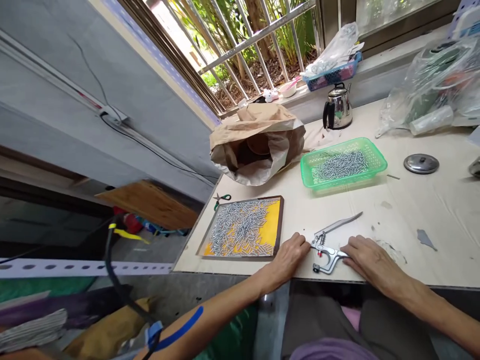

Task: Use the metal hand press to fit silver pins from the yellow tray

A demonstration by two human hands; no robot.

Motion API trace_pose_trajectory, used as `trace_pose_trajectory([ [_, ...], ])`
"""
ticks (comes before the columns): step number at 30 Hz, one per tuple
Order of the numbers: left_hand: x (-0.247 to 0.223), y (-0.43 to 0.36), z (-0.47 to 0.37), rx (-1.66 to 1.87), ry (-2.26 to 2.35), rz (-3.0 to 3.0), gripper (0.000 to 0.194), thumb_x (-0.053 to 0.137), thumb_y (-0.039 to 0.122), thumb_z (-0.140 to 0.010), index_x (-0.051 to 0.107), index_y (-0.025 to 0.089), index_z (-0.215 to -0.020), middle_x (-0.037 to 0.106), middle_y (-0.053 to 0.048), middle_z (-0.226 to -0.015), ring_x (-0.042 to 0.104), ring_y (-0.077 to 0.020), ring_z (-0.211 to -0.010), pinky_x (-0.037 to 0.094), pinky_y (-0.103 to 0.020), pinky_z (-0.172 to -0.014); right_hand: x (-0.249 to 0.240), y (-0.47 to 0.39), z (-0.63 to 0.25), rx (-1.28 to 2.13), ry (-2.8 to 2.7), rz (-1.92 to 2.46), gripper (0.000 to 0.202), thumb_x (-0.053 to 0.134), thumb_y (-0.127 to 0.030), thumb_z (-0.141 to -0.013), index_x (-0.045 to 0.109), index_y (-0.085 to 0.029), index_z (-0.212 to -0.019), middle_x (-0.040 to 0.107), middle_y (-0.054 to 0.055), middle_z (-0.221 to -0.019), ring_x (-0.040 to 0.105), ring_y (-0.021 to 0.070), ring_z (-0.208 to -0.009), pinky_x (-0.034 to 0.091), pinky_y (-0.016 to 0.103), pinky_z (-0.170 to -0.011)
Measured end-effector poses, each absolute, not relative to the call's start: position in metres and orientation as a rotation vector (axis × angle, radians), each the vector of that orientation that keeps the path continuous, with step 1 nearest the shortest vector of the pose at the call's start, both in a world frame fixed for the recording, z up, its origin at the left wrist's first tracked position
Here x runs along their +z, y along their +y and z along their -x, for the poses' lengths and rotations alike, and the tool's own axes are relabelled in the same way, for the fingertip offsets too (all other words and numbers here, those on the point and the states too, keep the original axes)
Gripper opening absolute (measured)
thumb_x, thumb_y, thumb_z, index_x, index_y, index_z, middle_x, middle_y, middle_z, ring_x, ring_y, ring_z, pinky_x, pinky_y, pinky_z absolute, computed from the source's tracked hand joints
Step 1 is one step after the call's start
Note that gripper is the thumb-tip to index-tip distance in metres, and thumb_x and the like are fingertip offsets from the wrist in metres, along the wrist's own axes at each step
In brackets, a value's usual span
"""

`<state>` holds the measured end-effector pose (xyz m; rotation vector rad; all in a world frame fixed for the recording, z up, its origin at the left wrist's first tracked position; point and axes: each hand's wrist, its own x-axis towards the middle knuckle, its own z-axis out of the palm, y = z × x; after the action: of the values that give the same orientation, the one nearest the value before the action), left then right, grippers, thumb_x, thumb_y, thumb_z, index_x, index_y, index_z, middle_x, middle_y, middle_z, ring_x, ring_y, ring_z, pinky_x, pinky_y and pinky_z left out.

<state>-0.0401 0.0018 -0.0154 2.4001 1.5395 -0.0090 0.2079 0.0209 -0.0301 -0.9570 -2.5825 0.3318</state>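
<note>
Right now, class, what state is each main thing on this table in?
Hand pliers, handles spread apart
Left hand, touching the pliers
Right hand, touching the pliers
Tray, mostly covered with metal pieces
Green basket, partly filled with metal pieces
Paper bag, mouth open
Kettle, upright
Round lid, lying flat
Scissors, too small to tell

A bright barred window adjoins a grey wall.

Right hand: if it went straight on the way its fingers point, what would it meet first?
The silver hand tool: the right hand points leftward, its fingertips apparently already at the tool's near end. The left hand looks roughly in line beyond; depth is unclear.
</note>
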Motion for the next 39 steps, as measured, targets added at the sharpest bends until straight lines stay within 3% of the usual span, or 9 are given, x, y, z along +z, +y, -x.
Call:
trace_pose_trajectory([
  [4,-0.015,0.001,0.037,0.32,1.7,-1.763,0.014,0.055,0.023,-0.083,0.066,0.015,-0.079,0.063,-0.003,-0.071,0.057,-0.0143,-0.068,0.046,-0.024,-0.065,-0.031,0.02,-0.204,0.25,-2.56,0.915,0.022,0.042,-0.007,-0.087,0.048,-0.021,-0.071,0.054,0.002,-0.071,0.047,0.0164,-0.063,0.034,0.029,-0.058],
  [7,-0.015,-0.005,0.03,0.469,1.703,-1.227,0.025,0.06,0.035,-0.076,0.067,0.012,-0.078,0.059,0.0,-0.058,0.051,-0.0108,-0.05,0.043,-0.022,-0.052,-0.029,0.015,-0.203,0.232,-2.544,0.922,0.024,0.039,-0.002,-0.084,0.046,-0.021,-0.071,0.052,0.002,-0.07,0.045,0.0158,-0.06,0.033,0.029,-0.057],
  [14,-0.018,-0.025,0.009,0.676,1.636,-0.914,0.047,0.071,0.055,-0.058,0.066,0.01,-0.071,0.052,0.003,-0.051,0.043,-0.0074,-0.048,0.034,-0.02,-0.048,-0.021,0.005,-0.204,0.22,-2.571,0.896,0.027,0.037,0.004,-0.077,0.045,-0.021,-0.073,0.053,0.004,-0.073,0.045,0.0172,-0.062,0.034,0.03,-0.058],
  [19,-0.018,-0.027,0.011,0.645,1.673,-1.034,0.039,0.07,0.048,-0.062,0.066,0.01,-0.068,0.053,0.002,-0.052,0.043,-0.0078,-0.049,0.031,-0.02,-0.048,-0.022,0.003,-0.201,0.152,-2.574,0.896,0.028,0.038,0.006,-0.074,0.046,-0.021,-0.073,0.052,0.003,-0.072,0.044,0.0171,-0.061,0.032,0.03,-0.058],
  [29,-0.001,-0.019,0.009,0.398,1.687,-0.959,0.016,0.065,0.028,-0.059,0.063,0.012,-0.061,0.055,0.003,-0.051,0.049,-0.0092,-0.048,0.042,-0.021,-0.05,-0.024,-0.001,-0.2,0.201,-2.597,0.882,0.029,0.038,0.007,-0.073,0.047,-0.02,-0.079,0.054,0.004,-0.077,0.047,0.0177,-0.063,0.035,0.029,-0.06],
  [39,-0.002,-0.012,0.01,0.271,1.647,-0.99,0.016,0.06,0.029,-0.057,0.057,0.014,-0.053,0.046,0.006,-0.043,0.041,-0.0069,-0.042,0.037,-0.019,-0.041,-0.03,0.001,-0.199,0.248,-2.609,0.877,0.03,0.039,0.008,-0.07,0.047,-0.02,-0.079,0.053,0.003,-0.077,0.047,0.0178,-0.066,0.035,0.03,-0.061],
])
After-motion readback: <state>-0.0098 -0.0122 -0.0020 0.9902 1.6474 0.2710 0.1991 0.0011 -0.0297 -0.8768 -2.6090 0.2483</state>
